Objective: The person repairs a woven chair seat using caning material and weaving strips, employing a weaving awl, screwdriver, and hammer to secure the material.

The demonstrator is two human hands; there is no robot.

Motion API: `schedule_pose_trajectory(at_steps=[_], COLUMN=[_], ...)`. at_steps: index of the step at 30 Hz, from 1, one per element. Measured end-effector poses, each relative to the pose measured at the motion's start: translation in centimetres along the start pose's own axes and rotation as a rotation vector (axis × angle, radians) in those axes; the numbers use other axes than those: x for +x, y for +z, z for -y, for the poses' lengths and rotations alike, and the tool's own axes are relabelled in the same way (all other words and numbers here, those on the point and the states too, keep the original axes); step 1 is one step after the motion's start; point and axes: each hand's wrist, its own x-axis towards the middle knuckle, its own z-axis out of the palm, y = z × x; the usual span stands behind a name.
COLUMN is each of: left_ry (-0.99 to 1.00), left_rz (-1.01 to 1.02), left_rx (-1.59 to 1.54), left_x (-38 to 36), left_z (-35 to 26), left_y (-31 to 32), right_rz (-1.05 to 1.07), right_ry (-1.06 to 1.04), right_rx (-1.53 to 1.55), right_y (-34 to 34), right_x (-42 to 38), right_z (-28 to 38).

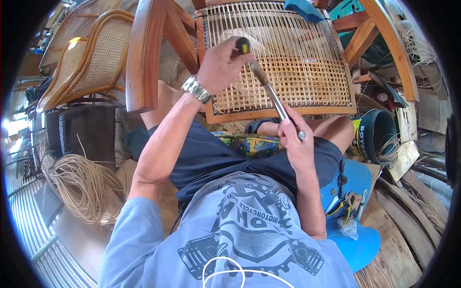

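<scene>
The fingers (246, 58) of the left hand (222, 66) curl round a black-and-yellow handle (244, 45) above the half-woven tan cane seat (307, 82), while the right hand (298, 141) grips a silver metal-shafted tool (276, 99) slanting across its near wooden edge (329, 110).

Workshop with cane (86, 192) and tools (349, 206)

Open air above woven seat (314, 84), right half; wooden armrests (144, 62) wall both sides; blue object (304, 9) blocks part of far edge.
</scene>
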Motion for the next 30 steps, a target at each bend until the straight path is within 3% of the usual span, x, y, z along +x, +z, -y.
schedule_pose_trajectory(at_steps=[2, 4, 5, 17, 21, 27, 30], left_ry=[-0.048, -0.068, -0.053, 0.010, 0.011, -0.035, -0.028], left_rz=[-0.030, -0.252, -0.261, -0.237, -0.221, -0.185, -0.208], left_rx=[0.051, -0.059, -0.110, -0.007, -0.021, -0.009, 0.006], left_x=[0.0, 0.4, 0.7, 0.8, 0.0, -0.1, 0.3], left_z=[-0.2, 1.7, 3.2, 1.4, 0.6, 1.1, 1.2], left_y=[-1.3, -2.3, -2.6, -0.2, -0.6, 0.6, 0.5], right_rz=[-0.090, -0.173, -0.173, 0.222, 0.116, 0.242, 0.077], right_ry=[-0.002, 0.010, 0.010, -0.055, -0.101, -0.062, -0.033], right_rx=[0.133, 0.172, 0.167, -0.221, -0.218, -0.278, -0.211], right_y=[-0.8, -1.3, -1.5, 2.6, 2.8, 1.7, 1.9], right_x=[-0.8, -0.9, -0.9, 0.9, 1.0, 0.9, 0.8], right_z=[0.1, -0.1, -0.1, -0.6, -0.6, 0.0, -0.1])
